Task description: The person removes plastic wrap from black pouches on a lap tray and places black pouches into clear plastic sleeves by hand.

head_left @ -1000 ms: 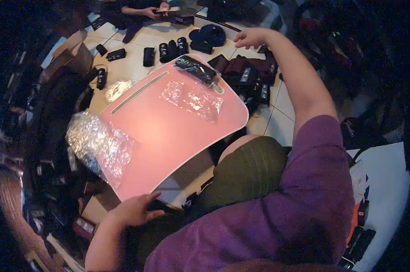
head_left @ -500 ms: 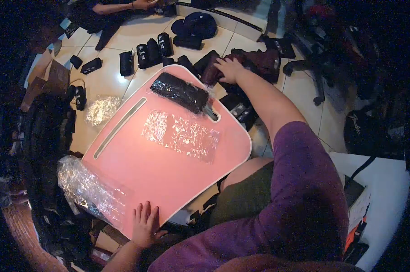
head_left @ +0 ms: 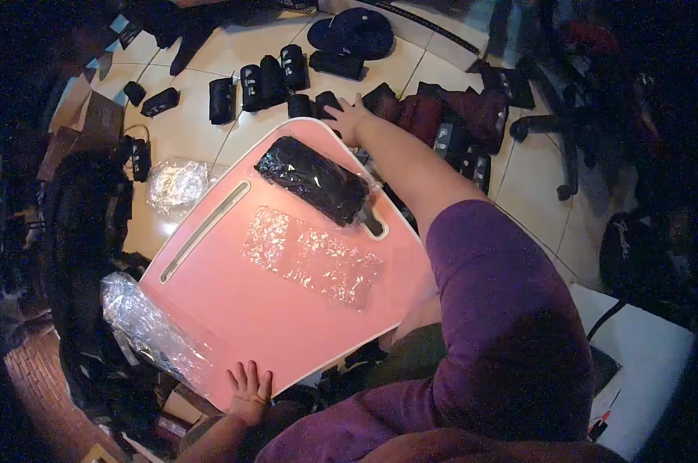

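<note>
A pink lap desk (head_left: 287,324) with a white rim lies tilted in front of me. My left hand (head_left: 248,395) rests on its near corner, open with the fingers spread. Beyond the far edge my right hand (head_left: 349,123) is stretched out, open, its fingers at a dark rolled bundle (head_left: 329,103); I cannot tell whether they touch. On the board lie a black folded item in clear plastic (head_left: 312,179) and a flat clear plastic bag (head_left: 310,258). Crumpled clear plastic bags (head_left: 160,324) cover the left edge near my left hand.
Several black rolled bundles (head_left: 270,81) stand on the tiled floor beyond the board. Maroon folded cloth (head_left: 472,116) lies right of my right hand. A dark cap (head_left: 351,33) sits farther back. A cardboard box (head_left: 94,127) stands left, a chair base (head_left: 561,131) right.
My right hand has moved left from the maroon cloth to the dark bundles by the board's far edge. The left hand stays on the near corner. The view has shifted slightly.
</note>
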`<action>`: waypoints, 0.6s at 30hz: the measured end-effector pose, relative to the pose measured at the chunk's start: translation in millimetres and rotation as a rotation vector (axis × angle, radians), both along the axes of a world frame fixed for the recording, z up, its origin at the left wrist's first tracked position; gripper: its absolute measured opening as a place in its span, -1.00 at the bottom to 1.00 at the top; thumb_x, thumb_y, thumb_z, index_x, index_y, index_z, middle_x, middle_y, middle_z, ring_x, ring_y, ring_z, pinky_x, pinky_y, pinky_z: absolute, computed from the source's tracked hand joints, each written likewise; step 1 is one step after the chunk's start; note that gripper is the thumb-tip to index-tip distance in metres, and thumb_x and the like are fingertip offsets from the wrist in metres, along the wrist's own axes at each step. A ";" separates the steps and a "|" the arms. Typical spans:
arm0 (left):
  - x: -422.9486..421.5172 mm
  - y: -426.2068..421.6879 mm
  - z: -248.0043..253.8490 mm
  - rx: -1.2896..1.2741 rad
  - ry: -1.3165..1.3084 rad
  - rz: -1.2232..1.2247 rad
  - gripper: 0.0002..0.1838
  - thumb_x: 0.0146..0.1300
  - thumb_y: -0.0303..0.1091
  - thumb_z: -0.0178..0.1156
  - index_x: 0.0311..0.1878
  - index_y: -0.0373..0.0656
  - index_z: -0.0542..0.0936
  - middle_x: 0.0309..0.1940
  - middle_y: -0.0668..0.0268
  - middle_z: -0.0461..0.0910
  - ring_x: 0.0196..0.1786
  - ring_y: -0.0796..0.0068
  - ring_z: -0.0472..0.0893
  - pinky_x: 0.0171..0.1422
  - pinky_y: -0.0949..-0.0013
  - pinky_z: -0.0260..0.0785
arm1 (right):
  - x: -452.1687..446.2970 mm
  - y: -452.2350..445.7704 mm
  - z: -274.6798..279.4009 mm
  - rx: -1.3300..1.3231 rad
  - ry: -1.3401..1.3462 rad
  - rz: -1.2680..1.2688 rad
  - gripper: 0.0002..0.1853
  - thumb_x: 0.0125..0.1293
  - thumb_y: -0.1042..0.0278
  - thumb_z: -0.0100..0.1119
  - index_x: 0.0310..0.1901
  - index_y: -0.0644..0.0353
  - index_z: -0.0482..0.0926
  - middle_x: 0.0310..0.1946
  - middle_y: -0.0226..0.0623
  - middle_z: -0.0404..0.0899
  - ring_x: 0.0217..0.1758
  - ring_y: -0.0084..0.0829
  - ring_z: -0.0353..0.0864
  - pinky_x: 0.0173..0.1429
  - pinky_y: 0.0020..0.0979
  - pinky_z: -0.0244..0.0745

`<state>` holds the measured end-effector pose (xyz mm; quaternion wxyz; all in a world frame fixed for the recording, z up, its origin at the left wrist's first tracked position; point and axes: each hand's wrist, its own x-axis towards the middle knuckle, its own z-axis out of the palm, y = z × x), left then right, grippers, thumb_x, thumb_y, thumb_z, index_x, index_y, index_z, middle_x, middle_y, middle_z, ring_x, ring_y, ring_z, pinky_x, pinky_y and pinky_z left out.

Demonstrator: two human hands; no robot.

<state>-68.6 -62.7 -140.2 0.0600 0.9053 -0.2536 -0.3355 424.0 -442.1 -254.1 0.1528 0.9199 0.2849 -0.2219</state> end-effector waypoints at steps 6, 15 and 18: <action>-4.6 2.1 -3.3 0.021 -0.056 -0.020 -0.37 0.17 -0.33 -0.10 0.31 -0.03 -0.05 0.25 -0.38 -0.16 0.22 -0.65 -0.13 0.10 -0.63 -0.35 | -19.1 -44.8 -36.2 0.137 -0.059 -0.137 0.12 -0.17 -0.22 0.32 0.38 -0.23 -0.17 0.41 -0.39 -0.15 0.44 -0.05 -0.19 0.27 0.40 -0.33; -8.7 3.5 -11.4 -0.002 -0.180 -0.014 -0.30 0.12 -0.36 -0.02 0.30 -0.03 -0.11 0.22 -0.41 -0.09 0.20 -0.66 -0.07 0.09 -0.63 -0.33 | -38.7 -56.7 -21.7 -0.174 -0.062 -0.048 -0.34 0.07 0.06 0.19 0.26 -0.18 0.25 0.38 -0.42 -0.14 0.39 0.07 -0.12 0.19 0.50 -0.28; -8.3 8.2 -13.5 0.019 -0.153 -0.038 -0.27 0.10 -0.36 -0.01 0.31 -0.02 -0.13 0.23 -0.41 -0.10 0.21 -0.65 -0.07 0.09 -0.63 -0.33 | -40.8 -72.7 -28.3 -0.043 -0.066 -0.059 -0.44 0.18 0.14 0.05 0.26 -0.23 0.24 0.39 -0.41 -0.16 0.38 0.10 -0.10 0.16 0.55 -0.32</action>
